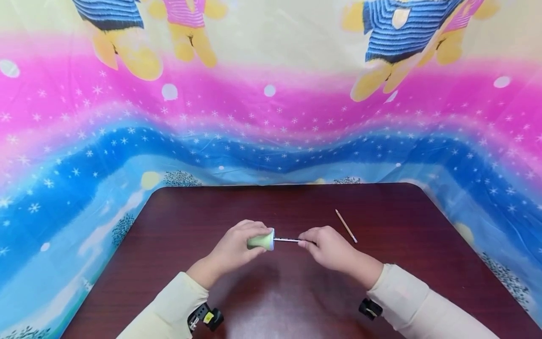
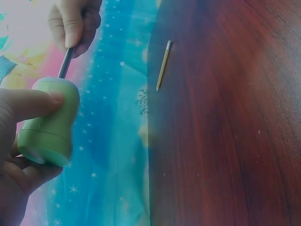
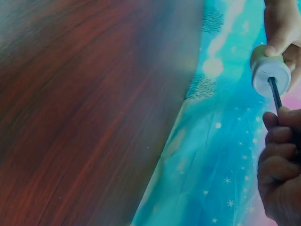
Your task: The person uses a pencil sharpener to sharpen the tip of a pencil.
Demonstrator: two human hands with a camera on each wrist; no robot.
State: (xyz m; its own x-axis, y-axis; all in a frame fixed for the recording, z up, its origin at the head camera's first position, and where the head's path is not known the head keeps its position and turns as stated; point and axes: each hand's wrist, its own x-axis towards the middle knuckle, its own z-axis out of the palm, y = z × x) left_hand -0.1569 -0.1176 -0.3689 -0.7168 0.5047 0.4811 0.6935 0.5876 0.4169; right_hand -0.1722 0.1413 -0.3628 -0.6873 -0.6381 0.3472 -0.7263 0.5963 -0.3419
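My left hand (image 1: 237, 245) grips a green pencil sharpener (image 1: 261, 241), waisted in shape, thumb across its near side. It lies sideways above the table, its pale end facing right. A dark pencil (image 1: 287, 240) runs straight into the hole in that end, which shows in the right wrist view on the whitish face (image 3: 261, 82). Thumb and fingers of my right hand (image 1: 332, 247) pinch the pencil's outer part. The left wrist view shows the sharpener's rounded green body (image 2: 51, 120) and the dark pencil shaft (image 2: 66, 63). The pencil's inner end is hidden inside.
A second, light wooden pencil (image 1: 346, 226) lies on the dark reddish table (image 1: 237, 202), beyond my right hand. Behind the table hangs a colourful printed cloth (image 1: 271, 117). Small black cameras (image 1: 370, 309) are strapped at both wrists.
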